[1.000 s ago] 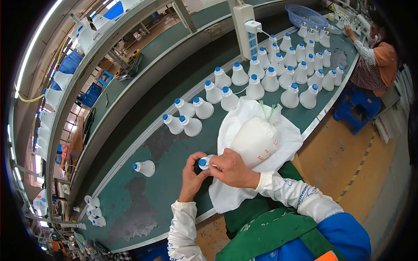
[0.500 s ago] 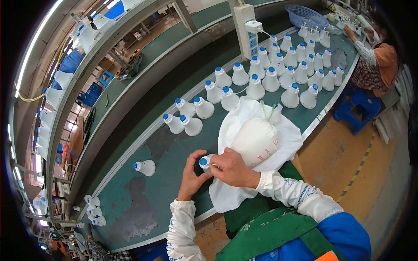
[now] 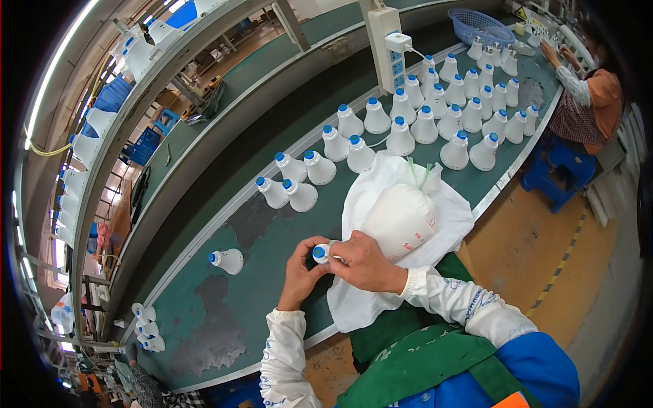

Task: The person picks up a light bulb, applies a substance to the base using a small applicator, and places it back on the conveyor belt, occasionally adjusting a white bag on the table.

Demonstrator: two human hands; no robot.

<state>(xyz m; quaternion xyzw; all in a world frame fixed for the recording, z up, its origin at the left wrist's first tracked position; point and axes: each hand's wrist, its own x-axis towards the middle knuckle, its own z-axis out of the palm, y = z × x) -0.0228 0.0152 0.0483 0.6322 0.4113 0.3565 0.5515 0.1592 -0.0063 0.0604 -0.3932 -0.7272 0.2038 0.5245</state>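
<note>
Between my two hands is a white bulb housing with a blue cap, its cap turned up toward the camera. My left hand wraps round its left side. The fingers of my right hand close on its right side, close to the cap. A white plastic bag with red print lies on a white cloth just right of my hands. One similar housing lies tilted on the green bench to the left.
Several white housings with blue caps stand on the bench beyond the bag. A power strip rises behind them. A blue basket and a co-worker are at the upper right. Several white parts lie at the lower left.
My hands have barely shifted around the housing, and its blue cap shows a little more plainly. At the upper right the co-worker's hands have moved.
</note>
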